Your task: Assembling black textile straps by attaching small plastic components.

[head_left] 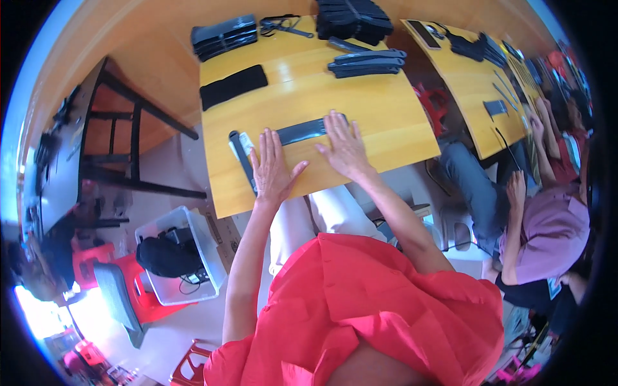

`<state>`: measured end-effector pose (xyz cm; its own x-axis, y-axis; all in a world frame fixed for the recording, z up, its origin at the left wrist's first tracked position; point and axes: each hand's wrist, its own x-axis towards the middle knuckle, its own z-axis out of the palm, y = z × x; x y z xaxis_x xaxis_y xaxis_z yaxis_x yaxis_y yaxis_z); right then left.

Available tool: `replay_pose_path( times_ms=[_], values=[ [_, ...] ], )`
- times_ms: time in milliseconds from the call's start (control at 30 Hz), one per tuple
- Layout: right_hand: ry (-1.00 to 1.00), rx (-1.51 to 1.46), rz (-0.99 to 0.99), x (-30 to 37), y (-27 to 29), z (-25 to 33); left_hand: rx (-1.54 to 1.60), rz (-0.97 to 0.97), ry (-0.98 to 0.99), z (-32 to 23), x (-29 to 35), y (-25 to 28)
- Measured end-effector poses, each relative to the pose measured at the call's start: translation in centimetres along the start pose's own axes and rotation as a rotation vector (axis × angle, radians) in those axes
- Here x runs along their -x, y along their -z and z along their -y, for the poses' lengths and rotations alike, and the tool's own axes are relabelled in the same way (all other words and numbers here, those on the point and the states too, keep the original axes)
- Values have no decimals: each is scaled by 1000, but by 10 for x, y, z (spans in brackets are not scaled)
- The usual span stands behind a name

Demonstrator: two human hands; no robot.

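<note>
Spanning the black strip (301, 132) with left hand (275, 172) and right hand (347, 149) at opposite ends, flat and unclenched. With bare yellow table (394, 122) out to the right edge.

On my feed I count two hands (275, 168) (346, 149), one dark strip (301, 132) at twelve o'clock, one black cloth (234, 87) at eleven, one clear bin (203, 249) at eight.

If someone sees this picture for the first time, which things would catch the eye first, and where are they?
Probably the bright red shirt first, filling the lower middle. Next, the left hand and right hand, spread flat at opposite ends of a dark, shiny strip on the yellow table. Then perhaps the thick black bundle at the table's far edge.
</note>
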<state>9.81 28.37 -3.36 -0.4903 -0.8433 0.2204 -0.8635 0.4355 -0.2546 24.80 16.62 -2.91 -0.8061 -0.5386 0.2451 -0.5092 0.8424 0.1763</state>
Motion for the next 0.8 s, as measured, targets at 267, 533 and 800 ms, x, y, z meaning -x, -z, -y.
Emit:
replay_pose_path(
  times_ms=[267, 533, 800],
  values=[
    [-7, 29, 37, 1, -2, -7, 14, 62, 48, 1, 5, 7],
    [370, -332, 10, 35, 1, 76, 864, -461, 576, 33, 59, 66],
    [572, -243, 24, 37, -29, 141, 1651, -307, 1010, 35, 155, 41]
  ],
)
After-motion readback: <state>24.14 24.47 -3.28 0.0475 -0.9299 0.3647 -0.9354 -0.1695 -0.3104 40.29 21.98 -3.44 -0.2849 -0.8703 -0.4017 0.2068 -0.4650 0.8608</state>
